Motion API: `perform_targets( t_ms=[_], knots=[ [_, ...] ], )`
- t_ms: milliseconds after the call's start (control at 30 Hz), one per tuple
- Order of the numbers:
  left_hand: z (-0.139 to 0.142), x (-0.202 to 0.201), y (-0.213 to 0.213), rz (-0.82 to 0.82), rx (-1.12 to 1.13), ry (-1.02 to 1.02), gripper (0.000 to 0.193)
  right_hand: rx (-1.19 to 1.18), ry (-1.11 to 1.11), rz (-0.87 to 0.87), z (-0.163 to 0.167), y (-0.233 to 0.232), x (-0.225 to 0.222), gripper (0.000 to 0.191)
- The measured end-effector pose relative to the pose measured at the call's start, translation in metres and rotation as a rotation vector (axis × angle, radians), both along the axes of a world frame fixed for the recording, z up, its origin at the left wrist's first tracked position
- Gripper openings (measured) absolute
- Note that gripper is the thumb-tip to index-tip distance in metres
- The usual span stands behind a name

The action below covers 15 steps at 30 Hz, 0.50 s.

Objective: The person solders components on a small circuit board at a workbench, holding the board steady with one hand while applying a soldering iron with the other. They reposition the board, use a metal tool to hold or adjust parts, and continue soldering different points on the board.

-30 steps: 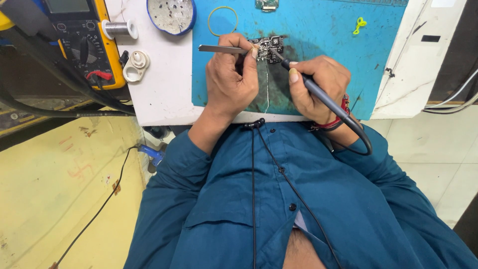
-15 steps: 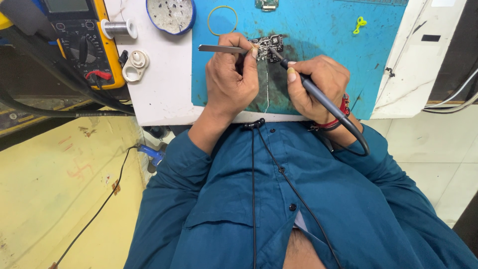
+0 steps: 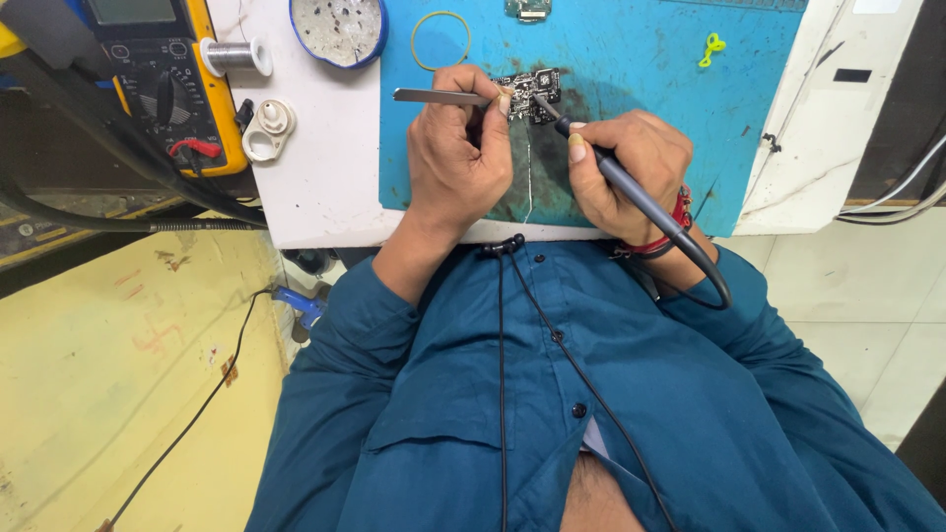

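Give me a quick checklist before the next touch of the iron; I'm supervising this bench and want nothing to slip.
1. Small dark circuit board lies on the blue work mat: ok.
2. Left hand grips the thin metal tweezers: ok.
3. Right hand holds the dark soldering iron, tip at the board: ok.
4. Tip touching the right joint: cannot tell.
5. Iron's cord clear of the wrist: not ok, it loops against it.

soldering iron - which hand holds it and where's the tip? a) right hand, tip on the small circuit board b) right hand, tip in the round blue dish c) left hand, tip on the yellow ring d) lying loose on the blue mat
a: the right hand grips the soldering iron like a pen, its tip on the small circuit board, while the left hand holds tweezers there.
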<state>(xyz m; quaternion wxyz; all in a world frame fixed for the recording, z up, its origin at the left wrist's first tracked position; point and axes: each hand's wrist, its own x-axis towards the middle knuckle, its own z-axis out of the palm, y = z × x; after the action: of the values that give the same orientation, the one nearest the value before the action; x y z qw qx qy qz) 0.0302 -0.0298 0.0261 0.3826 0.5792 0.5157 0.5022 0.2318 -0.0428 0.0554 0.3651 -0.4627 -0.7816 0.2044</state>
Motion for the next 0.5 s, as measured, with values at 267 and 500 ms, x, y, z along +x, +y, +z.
perform_targets(
  t_ms=[267, 500],
  knots=[
    [0.0003, -0.0013, 0.0007, -0.011, 0.006, 0.005, 0.017, 0.079, 0.013, -0.097, -0.0066, -0.0004, 0.0003, 0.019],
    [0.0008, -0.0026, 0.0017, -0.039, 0.03, 0.047, 0.015, 0.038, 0.04, -0.065, -0.0088, -0.003, 0.002, 0.025]
  ],
)
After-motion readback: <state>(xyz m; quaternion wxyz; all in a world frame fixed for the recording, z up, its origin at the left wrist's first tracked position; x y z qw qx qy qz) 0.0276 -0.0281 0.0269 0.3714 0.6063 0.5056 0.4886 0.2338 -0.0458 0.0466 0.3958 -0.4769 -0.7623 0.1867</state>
